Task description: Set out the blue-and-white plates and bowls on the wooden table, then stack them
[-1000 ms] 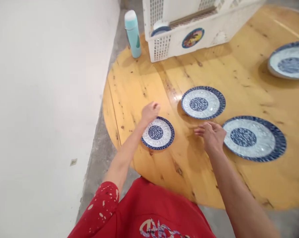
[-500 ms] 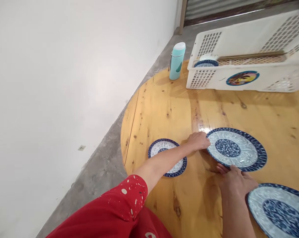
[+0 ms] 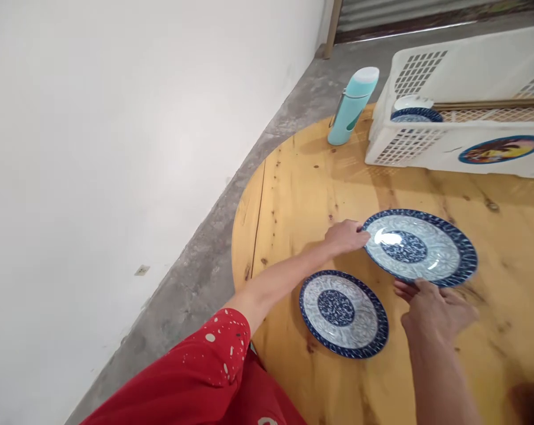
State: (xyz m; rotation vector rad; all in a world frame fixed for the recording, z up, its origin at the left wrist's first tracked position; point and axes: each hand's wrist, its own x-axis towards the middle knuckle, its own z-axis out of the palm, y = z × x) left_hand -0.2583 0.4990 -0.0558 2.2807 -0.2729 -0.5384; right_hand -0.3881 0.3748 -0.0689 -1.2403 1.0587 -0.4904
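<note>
On the desk (image 3: 293, 195) two plates lie side by side: the nearer plate (image 3: 343, 313) sits left of and before the farther plate (image 3: 420, 246). Behind them, at the desk's far edge, a bottle (image 3: 352, 106) stands just left of a crate (image 3: 462, 141), with a small dish (image 3: 415, 115) inside it.

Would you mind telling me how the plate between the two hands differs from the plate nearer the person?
The farther plate looks larger than the nearer plate. The left hand touches the farther plate's left rim and the right hand its near rim; no hand touches the nearer plate. The farther plate seems slightly tilted; the nearer plate lies flat on the table. Both share a dark blue rim, pale patterned ring and blue centre.
</note>
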